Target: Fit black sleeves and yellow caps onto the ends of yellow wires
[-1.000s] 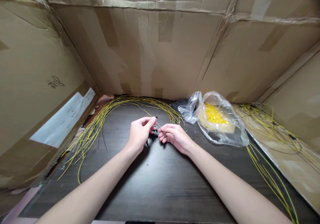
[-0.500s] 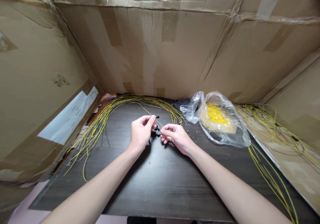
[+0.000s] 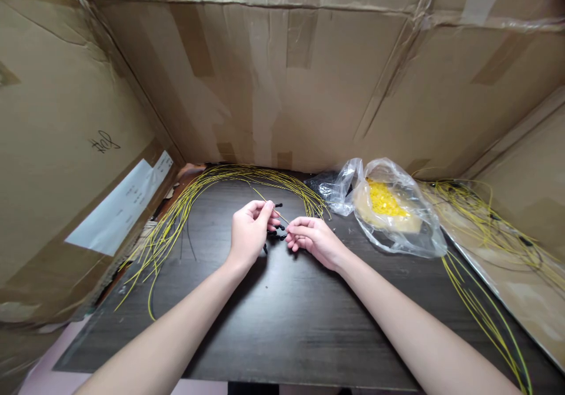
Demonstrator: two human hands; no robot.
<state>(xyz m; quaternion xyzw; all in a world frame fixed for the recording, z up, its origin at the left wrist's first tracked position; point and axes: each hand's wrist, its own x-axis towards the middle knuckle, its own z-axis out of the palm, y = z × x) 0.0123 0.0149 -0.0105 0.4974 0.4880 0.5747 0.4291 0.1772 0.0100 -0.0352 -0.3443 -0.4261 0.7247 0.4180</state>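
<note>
A thin wire runs on a slant between the two hands, above the middle of the tabletop. The left hand pinches it between thumb and forefinger; the right hand has its thumb and forefinger closed together at the wire's lower end. That end disappears behind the right fingers, so whether a tip or a fitting sits there cannot be told. Small black pieces jut out beside and below the left fingers, partly covered by them; how they are attached is too small to make out.

Compared with half a second ago, the right fingertips lie slightly farther from the left ones, and more of the wire shows between them. The left grip looks unchanged.

Beyond the hands, a bundle of yellow wires arches across the back of the tabletop and down its left side. To the right, an open clear bag contains yellow pieces, blurred into one mass. A smaller clear bag beside it has dark contents, hard to distinguish. More yellow strands leave the bottom edge at right, cut off.
</note>
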